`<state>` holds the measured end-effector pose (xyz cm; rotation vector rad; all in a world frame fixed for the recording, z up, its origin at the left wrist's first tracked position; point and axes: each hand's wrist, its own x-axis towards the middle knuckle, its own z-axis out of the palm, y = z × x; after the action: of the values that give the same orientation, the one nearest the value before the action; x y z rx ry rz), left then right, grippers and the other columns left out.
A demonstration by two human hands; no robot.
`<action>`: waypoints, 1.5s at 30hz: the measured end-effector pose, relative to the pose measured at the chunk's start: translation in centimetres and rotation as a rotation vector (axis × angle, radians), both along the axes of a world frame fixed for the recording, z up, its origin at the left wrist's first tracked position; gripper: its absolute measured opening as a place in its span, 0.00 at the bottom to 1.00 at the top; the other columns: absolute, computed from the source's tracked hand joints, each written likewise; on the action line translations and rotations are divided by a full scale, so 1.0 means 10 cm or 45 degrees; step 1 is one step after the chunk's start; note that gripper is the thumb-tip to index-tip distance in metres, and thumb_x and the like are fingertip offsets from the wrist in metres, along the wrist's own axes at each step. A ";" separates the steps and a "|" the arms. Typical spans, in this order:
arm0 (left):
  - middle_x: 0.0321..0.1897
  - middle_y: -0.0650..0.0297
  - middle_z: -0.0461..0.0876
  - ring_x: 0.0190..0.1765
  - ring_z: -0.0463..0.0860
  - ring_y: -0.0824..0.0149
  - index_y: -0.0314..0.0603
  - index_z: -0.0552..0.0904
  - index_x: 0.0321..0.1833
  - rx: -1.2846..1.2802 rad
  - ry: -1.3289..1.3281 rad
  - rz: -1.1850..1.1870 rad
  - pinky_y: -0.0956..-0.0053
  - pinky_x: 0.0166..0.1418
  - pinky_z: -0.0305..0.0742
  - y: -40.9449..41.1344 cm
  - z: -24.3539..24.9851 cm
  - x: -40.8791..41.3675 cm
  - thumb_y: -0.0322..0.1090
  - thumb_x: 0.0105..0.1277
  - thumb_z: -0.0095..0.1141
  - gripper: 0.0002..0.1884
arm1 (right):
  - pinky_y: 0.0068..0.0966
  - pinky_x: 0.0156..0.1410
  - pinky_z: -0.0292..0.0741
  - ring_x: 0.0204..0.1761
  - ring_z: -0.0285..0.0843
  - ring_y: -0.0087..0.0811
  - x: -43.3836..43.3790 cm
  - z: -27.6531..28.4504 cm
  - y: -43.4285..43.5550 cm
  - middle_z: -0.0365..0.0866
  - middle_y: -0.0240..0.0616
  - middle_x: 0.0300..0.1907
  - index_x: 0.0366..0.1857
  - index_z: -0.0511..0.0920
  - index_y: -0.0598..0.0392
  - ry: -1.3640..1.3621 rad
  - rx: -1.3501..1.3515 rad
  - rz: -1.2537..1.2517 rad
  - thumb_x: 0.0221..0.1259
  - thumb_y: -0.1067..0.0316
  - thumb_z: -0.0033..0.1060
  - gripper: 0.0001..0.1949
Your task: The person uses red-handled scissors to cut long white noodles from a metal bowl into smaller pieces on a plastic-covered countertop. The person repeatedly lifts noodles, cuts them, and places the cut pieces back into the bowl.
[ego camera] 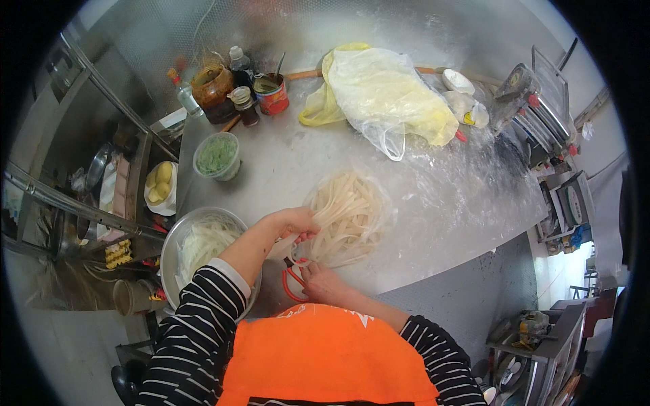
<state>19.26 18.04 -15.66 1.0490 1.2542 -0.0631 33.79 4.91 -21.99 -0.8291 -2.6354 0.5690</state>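
Note:
My left hand (pixel 297 223) grips a bunch of wide flat noodles (pixel 350 218), lifting some strands from the pile. The pile lies on a clear plastic bag (pixel 388 203) on the metal table. Just below, my right hand (pixel 325 285) is on red-handled scissors (pixel 285 285), close to hanging noodle ends; the fingers partly hide the tool. Left of my hands stands a round metal bowl (pixel 170 254) with pale, thin shreds (pixel 210 238), partly covered by my left forearm.
A plastic tub of chopped greens (pixel 217 155) stands at the table's left. Behind it are a brown jar (pixel 212 89), bottles and a red can (pixel 273 99). A yellowish plastic bag (pixel 386 91) lies at the back, near a noodle machine (pixel 538 111). Peeled potatoes (pixel 160 177) sit left.

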 end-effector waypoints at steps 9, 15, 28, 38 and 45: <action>0.16 0.67 0.71 0.14 0.66 0.77 0.38 0.74 0.29 -0.007 -0.023 0.076 0.79 0.15 0.62 0.01 0.06 -0.04 0.31 0.62 0.50 0.06 | 0.33 0.47 0.76 0.40 0.78 0.41 0.70 0.38 -0.02 0.78 0.45 0.39 0.43 0.74 0.57 -0.040 -0.265 -0.154 0.50 0.69 0.55 0.14; 0.17 0.68 0.71 0.14 0.64 0.78 0.38 0.73 0.29 -0.083 -0.159 0.166 0.81 0.15 0.61 -0.05 0.12 -0.01 0.31 0.62 0.51 0.06 | 0.26 0.38 0.76 0.35 0.77 0.27 1.51 1.15 -0.05 0.77 0.36 0.32 0.46 0.70 0.58 0.250 -1.573 -0.537 0.54 0.64 0.60 0.17; 0.18 0.69 0.69 0.11 0.59 0.82 0.34 0.73 0.35 -0.403 -0.580 0.408 0.86 0.13 0.54 -0.12 0.23 0.13 0.33 0.65 0.47 0.08 | 0.21 0.29 0.71 0.24 0.68 0.22 1.20 0.72 0.67 0.69 0.31 0.24 0.39 0.67 0.53 0.660 -2.049 -0.133 0.60 0.35 0.39 0.27; 0.18 0.68 0.68 0.13 0.59 0.82 0.35 0.71 0.36 -0.512 -0.558 0.432 0.86 0.14 0.54 0.01 0.17 0.22 0.32 0.65 0.46 0.06 | 0.23 0.20 0.71 0.13 0.64 0.21 1.37 0.76 0.93 0.68 0.31 0.16 0.28 0.74 0.59 0.373 -1.965 -0.526 0.61 0.49 0.53 0.19; 0.16 0.67 0.68 0.11 0.58 0.81 0.31 0.73 0.38 -0.595 -0.566 0.441 0.86 0.12 0.52 0.06 0.18 0.24 0.32 0.65 0.47 0.09 | 0.21 0.27 0.72 0.18 0.67 0.23 1.60 0.72 1.01 0.69 0.31 0.18 0.32 0.72 0.60 0.373 -1.998 -0.236 0.61 0.38 0.43 0.27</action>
<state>21.62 18.60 -13.91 0.4014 0.9334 0.1329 49.84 15.04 -14.82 -1.1129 -1.3908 2.4792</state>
